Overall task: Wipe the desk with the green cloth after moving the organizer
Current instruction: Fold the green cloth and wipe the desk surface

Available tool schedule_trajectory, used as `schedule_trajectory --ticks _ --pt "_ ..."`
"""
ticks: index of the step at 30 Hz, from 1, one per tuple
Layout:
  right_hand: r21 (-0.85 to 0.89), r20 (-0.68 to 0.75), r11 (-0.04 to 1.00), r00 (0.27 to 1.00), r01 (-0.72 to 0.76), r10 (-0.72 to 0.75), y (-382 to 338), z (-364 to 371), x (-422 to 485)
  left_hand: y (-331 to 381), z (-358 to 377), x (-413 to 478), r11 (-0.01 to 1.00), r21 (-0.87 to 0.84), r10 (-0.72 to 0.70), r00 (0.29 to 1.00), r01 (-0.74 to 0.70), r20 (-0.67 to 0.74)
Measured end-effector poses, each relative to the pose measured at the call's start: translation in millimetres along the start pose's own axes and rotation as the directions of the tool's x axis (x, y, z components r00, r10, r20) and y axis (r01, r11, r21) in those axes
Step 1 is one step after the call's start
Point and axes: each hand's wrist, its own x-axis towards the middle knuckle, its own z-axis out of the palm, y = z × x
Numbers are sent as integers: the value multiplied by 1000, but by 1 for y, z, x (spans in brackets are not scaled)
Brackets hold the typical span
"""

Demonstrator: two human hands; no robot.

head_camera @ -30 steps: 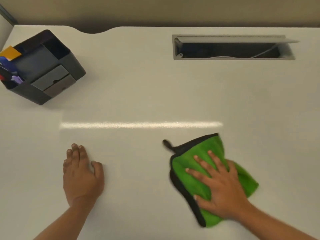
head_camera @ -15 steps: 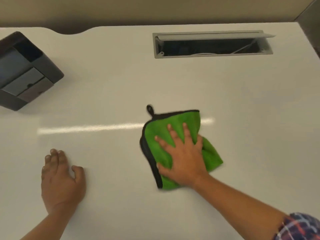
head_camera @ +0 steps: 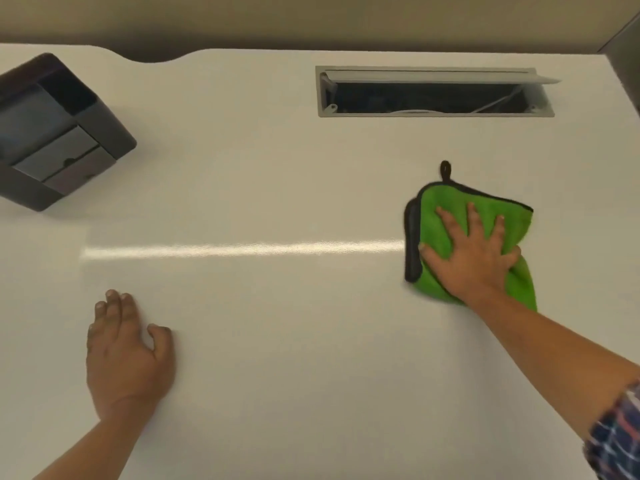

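Note:
The green cloth [head_camera: 433,220] with a black edge and hanging loop lies folded on the white desk [head_camera: 277,188], right of centre. My right hand [head_camera: 474,254] presses flat on it, fingers spread. My left hand [head_camera: 124,355] rests palm down on the bare desk near the front left, holding nothing. The dark grey organizer [head_camera: 55,133] stands at the far left of the desk, partly cut off by the frame edge.
A grey cable hatch [head_camera: 436,93] with its lid raised is set into the desk at the back right. The desk's back edge has a curved cutout [head_camera: 152,58] at the left. A dark panel [head_camera: 623,50] borders the far right corner.
My right hand has slid the cloth to the right and farther from me across the desk. My left hand has stayed flat in the same spot on the desk.

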Motion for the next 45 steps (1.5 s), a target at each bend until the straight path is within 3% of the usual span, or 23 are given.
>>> schedule_trajectory --ticks 2,6,10,12,16,19,22,25,30,37,45 --pt "15 21 1000 1000 0 0 -36 -1 16 1 -1 -2 1000 -1 -10 1000 10 1" --pt "-53 27 968 969 247 -246 -86 3 -10 -1 -3 -1 1000 13 -11 1000 11 5" --pt "-77 4 853 856 516 -518 -65 19 -80 -2 -1 -2 1000 26 -5 1000 5 11" --pt "-66 11 820 823 568 -569 -30 28 -108 -2 -1 -2 1000 26 -3 1000 3 13" --pt "-66 3 857 859 512 -513 28 24 -105 1 -3 -3 1000 27 -14 1000 13 15" --pt "-79 -24 945 947 318 -321 23 11 -69 4 -6 -3 1000 -3 -12 1000 12 -5" --pt "-65 -13 984 986 166 -167 -10 7 -38 5 -6 -4 1000 -15 2 1000 -2 -11" --pt "-90 12 970 974 228 -228 -52 7 -31 3 -7 -4 1000 -14 3 1000 -3 -22" --pt "-135 0 870 878 474 -478 -101 19 -92 2 -7 -3 1000 12 23 1000 -23 -4" --pt "-66 27 847 849 528 -527 -151 35 -190 0 -7 -1 998 47 34 998 -37 54" --pt "7 9 977 977 215 -215 -222 34 -180 -1 -12 -2 999 31 40 994 -44 103"
